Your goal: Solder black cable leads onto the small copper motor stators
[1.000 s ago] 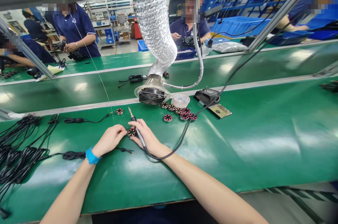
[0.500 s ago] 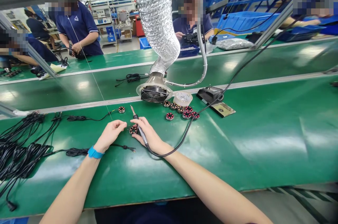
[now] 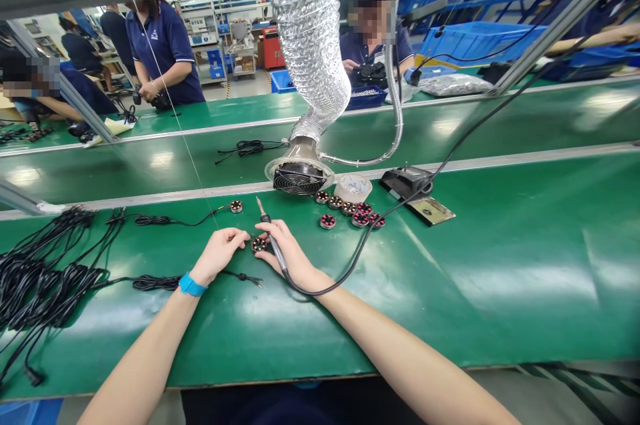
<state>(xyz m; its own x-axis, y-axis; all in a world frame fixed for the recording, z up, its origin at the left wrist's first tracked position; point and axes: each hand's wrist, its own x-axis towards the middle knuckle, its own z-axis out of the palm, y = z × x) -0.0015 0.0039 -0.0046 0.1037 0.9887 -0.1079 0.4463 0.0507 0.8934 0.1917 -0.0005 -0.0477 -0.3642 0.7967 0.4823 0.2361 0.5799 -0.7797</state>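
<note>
My right hand (image 3: 293, 255) holds a soldering iron (image 3: 278, 246) between its fingers, the tip pointing up and away. Its thumb and fingers also grip a small round motor stator (image 3: 259, 244) with dark coils. Close by on the left, my left hand (image 3: 223, 251) is closed in a pinch beside the stator; whatever lies between its fingertips is too small to make out. A thin wire (image 3: 187, 139) hangs from above and runs down behind the left hand. Below the hands lies a black cable (image 3: 245, 277) with bared ends. Another stator (image 3: 236, 207), joined to a cable, rests farther back.
Several stators (image 3: 349, 209) sit by a round whitish container (image 3: 353, 189). A fume extractor fan (image 3: 299, 179) hangs above. The iron's stand (image 3: 407, 183) is to the right, the iron's cord (image 3: 353, 261) crossing over it. Bundled black cables (image 3: 55, 285) cover the left side. Co-workers are across the bench.
The whole view has shifted slightly, so the bench appears a little to the right. Both hands keep nearly the same pose, the left pinch still beside the held stator.
</note>
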